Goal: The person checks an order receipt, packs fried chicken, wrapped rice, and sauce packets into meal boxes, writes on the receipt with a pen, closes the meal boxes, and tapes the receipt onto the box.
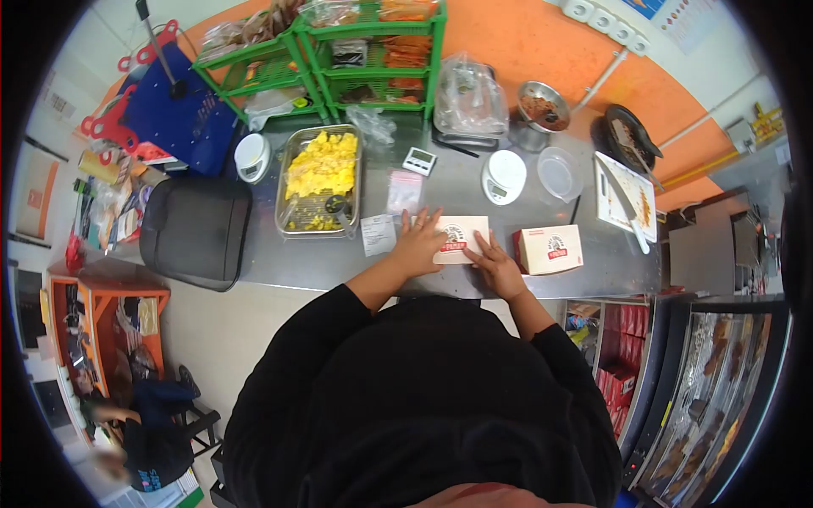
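Note:
A cream cardboard food box [460, 235] with a printed logo and a red label lies on the steel table in front of me. My left hand [417, 245] grips its left side, fingers spread and pointing away from me. On the opposite side, my right hand [500, 267] holds the right edge, its fingertips on the top face. A second food box [555, 251] with the same print stands just right of my right hand. Beside my left hand lie a printed paper slip [378, 234] and a small clear plastic bag [405, 191].
A metal tray [282, 222] holds yellow food and a dark scoop. Two white scales [506, 179] [251, 158], a timer [420, 161], a plastic tub [560, 173] and a knife [625, 201] on a cutting board [607, 207] are around. Green racks [370, 69] stand behind. A person [157, 436] sits lower left.

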Demonstrator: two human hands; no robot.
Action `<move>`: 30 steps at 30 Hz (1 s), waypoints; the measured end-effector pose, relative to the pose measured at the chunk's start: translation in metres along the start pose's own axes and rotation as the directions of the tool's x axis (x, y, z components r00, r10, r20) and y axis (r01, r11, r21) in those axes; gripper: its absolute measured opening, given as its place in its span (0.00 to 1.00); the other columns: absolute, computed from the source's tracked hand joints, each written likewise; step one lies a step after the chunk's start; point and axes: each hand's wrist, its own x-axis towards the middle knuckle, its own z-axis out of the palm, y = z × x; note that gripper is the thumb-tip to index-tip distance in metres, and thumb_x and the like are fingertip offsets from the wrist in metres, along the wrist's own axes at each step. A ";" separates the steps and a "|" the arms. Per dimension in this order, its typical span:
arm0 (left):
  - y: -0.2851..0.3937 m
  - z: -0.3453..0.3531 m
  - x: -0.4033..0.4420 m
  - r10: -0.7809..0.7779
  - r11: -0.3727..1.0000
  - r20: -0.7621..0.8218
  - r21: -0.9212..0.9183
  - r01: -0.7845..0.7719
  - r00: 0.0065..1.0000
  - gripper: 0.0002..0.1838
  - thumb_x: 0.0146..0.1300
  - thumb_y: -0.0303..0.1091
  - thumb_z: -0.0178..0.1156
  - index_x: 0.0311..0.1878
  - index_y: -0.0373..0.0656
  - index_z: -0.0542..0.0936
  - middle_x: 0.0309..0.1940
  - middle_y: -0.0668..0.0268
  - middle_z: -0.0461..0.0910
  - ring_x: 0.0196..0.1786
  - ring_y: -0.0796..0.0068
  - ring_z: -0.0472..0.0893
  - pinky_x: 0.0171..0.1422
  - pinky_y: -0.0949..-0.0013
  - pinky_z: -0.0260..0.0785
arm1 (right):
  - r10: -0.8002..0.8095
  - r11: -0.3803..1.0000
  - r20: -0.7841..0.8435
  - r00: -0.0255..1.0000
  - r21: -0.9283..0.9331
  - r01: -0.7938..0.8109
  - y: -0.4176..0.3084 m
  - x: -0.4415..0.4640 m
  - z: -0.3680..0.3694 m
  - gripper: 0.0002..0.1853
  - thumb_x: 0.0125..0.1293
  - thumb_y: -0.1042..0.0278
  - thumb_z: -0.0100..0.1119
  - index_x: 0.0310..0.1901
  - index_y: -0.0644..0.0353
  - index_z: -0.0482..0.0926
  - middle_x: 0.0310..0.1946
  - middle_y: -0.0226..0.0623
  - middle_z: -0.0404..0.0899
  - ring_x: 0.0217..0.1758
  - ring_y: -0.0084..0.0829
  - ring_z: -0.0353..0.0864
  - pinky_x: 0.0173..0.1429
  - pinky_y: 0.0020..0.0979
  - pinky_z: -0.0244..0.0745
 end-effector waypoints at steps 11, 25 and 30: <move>0.043 -0.013 0.039 -0.002 0.955 -0.107 -0.295 -0.030 0.994 0.20 0.40 0.41 0.78 0.26 0.44 0.75 0.66 0.48 0.66 0.67 0.36 0.63 0.65 0.41 0.65 | 0.647 0.746 -0.362 0.671 0.122 -0.654 0.112 -0.099 -0.130 0.21 0.75 0.62 0.56 0.63 0.66 0.73 0.60 0.53 0.78 0.66 0.49 0.76 0.69 0.42 0.69; 0.179 0.047 0.132 0.018 0.973 -0.008 -0.230 -0.019 1.000 0.20 0.51 0.48 0.75 0.39 0.48 0.79 0.73 0.47 0.60 0.73 0.37 0.57 0.70 0.30 0.52 | 0.733 0.066 0.308 0.607 0.855 -0.514 0.170 -0.129 -0.119 0.37 0.78 0.37 0.43 0.72 0.66 0.65 0.65 0.49 0.74 0.69 0.37 0.73 0.71 0.39 0.67; 0.092 0.073 0.051 -0.583 0.812 -0.612 -0.443 0.379 0.534 0.18 0.63 0.40 0.68 0.52 0.44 0.76 0.61 0.49 0.73 0.67 0.40 0.68 0.71 0.43 0.59 | 0.540 0.341 0.320 0.778 0.762 -0.550 0.195 -0.130 -0.107 0.29 0.78 0.50 0.53 0.68 0.65 0.67 0.61 0.44 0.76 0.62 0.32 0.76 0.67 0.36 0.71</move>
